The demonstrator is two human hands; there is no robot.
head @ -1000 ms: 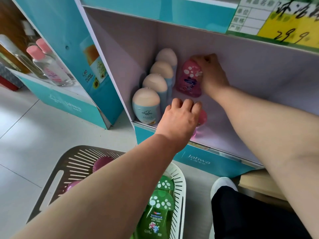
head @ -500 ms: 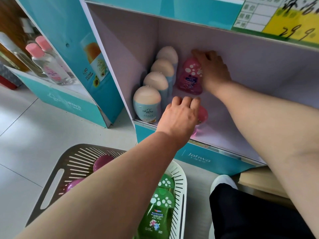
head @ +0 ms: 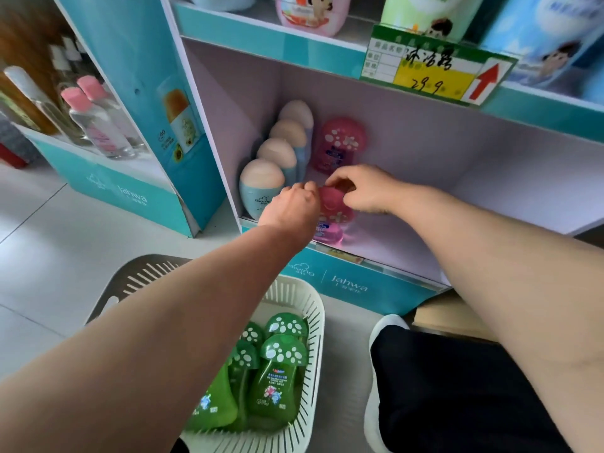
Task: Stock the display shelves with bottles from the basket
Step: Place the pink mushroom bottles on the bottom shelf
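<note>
Shelf [head: 425,204]: pink btl [head: 334,220], white-spotted cap.

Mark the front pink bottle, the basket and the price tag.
front pink bottle [head: 334,209]: head view, on its spotted cap.
basket [head: 294,292]: head view, on its white far wall.
price tag [head: 425,78]: head view, on its yellow part.

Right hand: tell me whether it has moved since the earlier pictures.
Yes. The right hand has left the rear pink bottle and come forward, now pinching the front pink bottle, level with the nearest egg-capped bottle.
</note>
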